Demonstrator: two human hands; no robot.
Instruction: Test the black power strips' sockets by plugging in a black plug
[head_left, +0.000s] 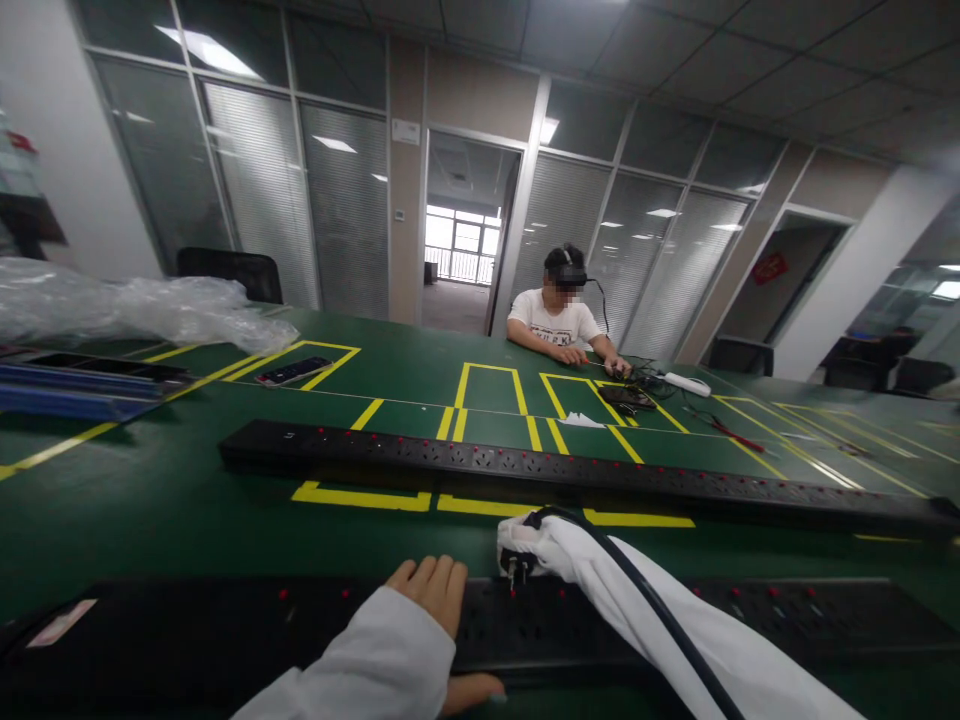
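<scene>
A long black power strip (600,635) with red switches lies across the near side of the green table. My left hand (435,590) is laid over it, fingers across the far edge and thumb along the near edge, gripping it. To the right, my right hand (517,532), mostly covered by a white sleeve, is closed around a black plug (516,565). The plug's metal prongs point down just above the strip's sockets, apart from them as far as I can see. Its black cable (645,590) runs back over my right sleeve.
A second long black power strip (480,462) lies farther back, across yellow tape markings. At the left are plastic wrap (150,305), blue-edged bars (67,390) and a dark device (295,371). Across the table, a person (555,310) in a headset handles cables beside a white strip (687,384).
</scene>
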